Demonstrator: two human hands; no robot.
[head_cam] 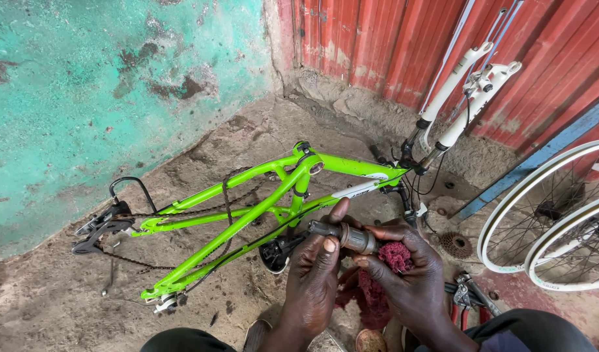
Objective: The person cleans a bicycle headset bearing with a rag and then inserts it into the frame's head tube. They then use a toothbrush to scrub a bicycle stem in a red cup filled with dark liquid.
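Observation:
My left hand [315, 274] and my right hand [407, 274] together hold a short grey metal axle part [348, 236], a cylinder with a darker spindle end toward the left. The left thumb and fingers pinch its left end. My right hand also grips a dark red rag [394, 257] against the part's right end; the rag hangs down between my hands. Just beyond my hands lies a bright green bicycle frame [247, 208] upside down on the ground, its chain [228, 202] draped loosely over it and white fork legs [456, 91] leaning on the wall.
Two white-rimmed wheels [553, 221] lean at the right against a red corrugated metal wall [390, 45]. A rusty sprocket [456, 244] lies on the dirt floor. Red-handled pliers [465, 300] rest by my right knee. A peeling turquoise wall [84, 98] stands at the left.

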